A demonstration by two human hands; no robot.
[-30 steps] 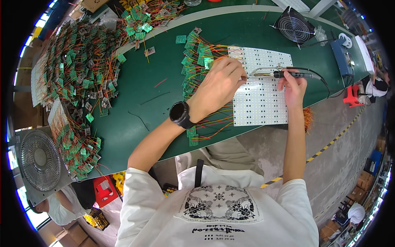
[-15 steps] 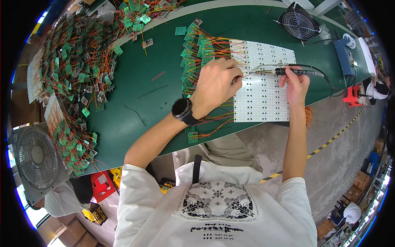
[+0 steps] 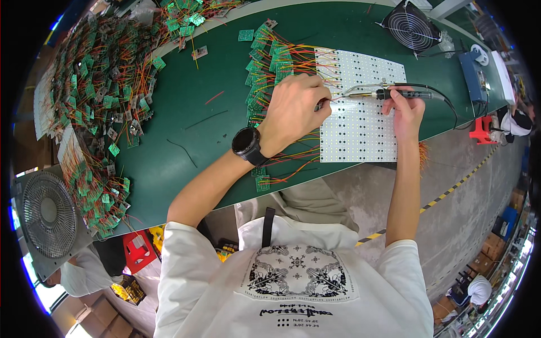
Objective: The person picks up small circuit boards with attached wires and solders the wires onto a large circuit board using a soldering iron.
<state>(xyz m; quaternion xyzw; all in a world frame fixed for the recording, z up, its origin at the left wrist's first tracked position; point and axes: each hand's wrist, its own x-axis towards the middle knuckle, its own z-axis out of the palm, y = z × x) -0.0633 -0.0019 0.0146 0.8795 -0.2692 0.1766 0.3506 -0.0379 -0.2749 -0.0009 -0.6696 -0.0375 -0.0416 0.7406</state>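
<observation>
Soldering iron held in my right grip, right of center in the frame, tip pointing left.
Its long axis lies nearly level above the white LED panel, toward my left grip, nearer the tip, seemingly pinching a thin wire.

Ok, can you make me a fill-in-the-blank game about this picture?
1. The right hand holds a soldering iron by its ____ handle.
2. A watch is on the ____ wrist.
3. The worktable is coloured ____.
4. The dotted panel under the iron is mostly ____.

Missing words: black; left; green; white.
</observation>
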